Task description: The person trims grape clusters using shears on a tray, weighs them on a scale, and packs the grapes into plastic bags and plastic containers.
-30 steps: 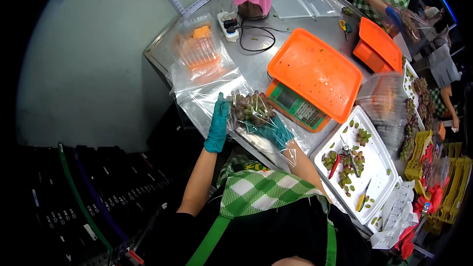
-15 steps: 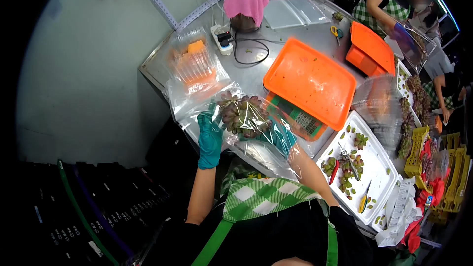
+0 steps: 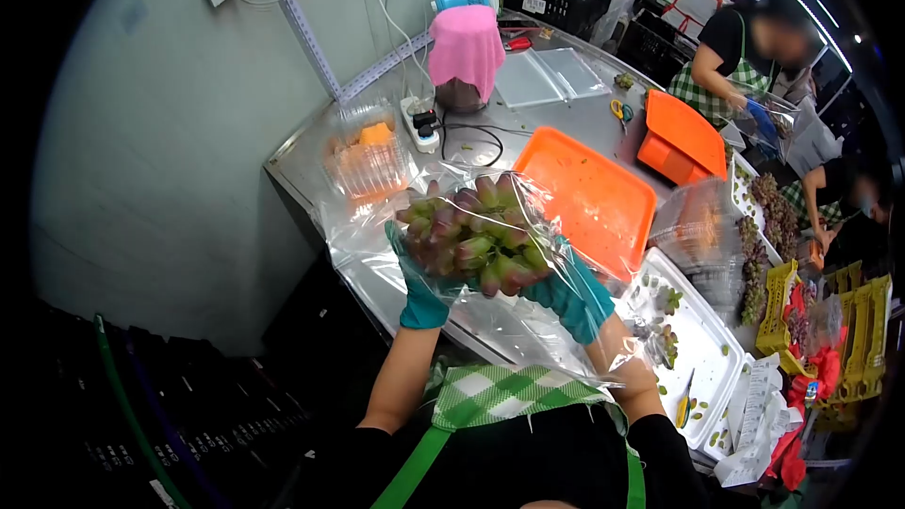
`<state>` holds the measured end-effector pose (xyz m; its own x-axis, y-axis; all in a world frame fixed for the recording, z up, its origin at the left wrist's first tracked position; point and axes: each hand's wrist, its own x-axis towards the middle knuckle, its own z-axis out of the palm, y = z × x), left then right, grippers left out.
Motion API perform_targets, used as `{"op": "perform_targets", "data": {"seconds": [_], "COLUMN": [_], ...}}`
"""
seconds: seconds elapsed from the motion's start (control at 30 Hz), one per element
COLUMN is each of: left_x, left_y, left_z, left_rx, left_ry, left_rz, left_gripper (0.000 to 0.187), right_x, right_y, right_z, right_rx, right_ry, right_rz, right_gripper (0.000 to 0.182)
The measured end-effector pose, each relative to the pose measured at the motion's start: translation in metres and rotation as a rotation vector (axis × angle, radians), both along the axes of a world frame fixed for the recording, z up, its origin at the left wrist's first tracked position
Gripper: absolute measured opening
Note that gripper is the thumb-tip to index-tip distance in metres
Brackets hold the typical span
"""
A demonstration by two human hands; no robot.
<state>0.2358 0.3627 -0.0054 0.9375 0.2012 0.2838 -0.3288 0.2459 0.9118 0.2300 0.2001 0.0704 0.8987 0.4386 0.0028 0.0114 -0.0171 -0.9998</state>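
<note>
A bunch of long green-and-purple grapes point(image 3: 485, 236) lies in a clear plastic bag point(image 3: 509, 320) in front of my chest. My left hand point(image 3: 419, 283), in a teal glove, is closed round the bag and bunch at the left side. On the right, my right hand point(image 3: 577, 294), gloved alike, supports the bunch, its fingers partly hidden beneath the grapes and behind shiny film. Loose film spreads over my right forearm. Just beyond the bunch is an orange tray point(image 3: 603, 198).
A white tray point(image 3: 702, 386) with grape pieces and yellow-handled snips point(image 3: 685, 403) stands at right. Clear plastic boxes point(image 3: 363, 155) are stacked at left, near a power strip point(image 3: 419, 123). An orange bin point(image 3: 683, 137) stands farther back. Co-workers point(image 3: 721, 66) are at upper right.
Both hands have raised the bagged grapes closer to the camera, and the bunch has turned to show its green side. The view has tilted upward.
</note>
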Motion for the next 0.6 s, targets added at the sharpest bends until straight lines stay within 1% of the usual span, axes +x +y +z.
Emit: {"op": "perform_targets", "data": {"seconds": [0.07,0.13,0.17,0.2,0.23,0.3,0.33,0.4,0.43,0.53,0.57,0.6], "left_x": [-0.008,-0.014,-0.018,-0.021,-0.021,-0.024,-0.026,-0.033,-0.032,-0.038,-0.042,-0.045], "left_y": [0.001,0.002,0.003,0.003,0.003,0.002,0.001,-0.004,-0.003,-0.002,-0.008,-0.009], "left_z": [0.007,0.004,-0.006,-0.016,-0.024,-0.036,-0.033,-0.022,-0.029,-0.04,-0.053,-0.059], "left_rx": [-0.193,-1.145,-0.311,0.51,0.222,0.651,0.858,1.612,1.571,1.312,1.35,1.266], "left_ry": [-0.055,-0.112,-0.079,0.011,0.034,0.03,0.024,-0.157,-0.168,-0.268,-0.095,-0.103], "left_rz": [-0.233,-0.691,-0.39,-0.066,-0.221,-0.103,-0.037,0.303,0.282,0.307,0.362,0.359], "left_gripper": [0.055,0.05,0.049,0.048,0.047,0.049,0.05,0.053,0.056,0.054,0.067,0.064], "right_x": [-0.009,-0.016,-0.018,-0.02,-0.022,-0.026,-0.028,-0.032,-0.033,-0.036,-0.037,-0.036], "right_y": [-0.007,-0.011,-0.012,-0.013,-0.014,-0.016,-0.017,-0.018,-0.019,-0.016,-0.014,-0.01], "right_z": [0.002,0.002,0.002,0.001,0.002,0.004,0.005,0.007,0.008,0.011,0.012,0.013], "right_rx": [-0.003,0.0,-0.006,-0.009,-0.012,-0.012,-0.012,-0.019,-0.015,-0.025,-0.032,-0.038], "right_ry": [0.024,0.046,0.052,0.056,0.059,0.066,0.071,0.076,0.078,0.073,0.068,0.067], "right_rz": [-0.004,-0.013,-0.017,-0.021,-0.024,-0.035,-0.04,-0.05,-0.06,-0.092,-0.106,-0.118], "right_gripper": [0.058,0.06,0.06,0.061,0.061,0.063,0.063,0.065,0.065,0.067,0.068,0.068]}}
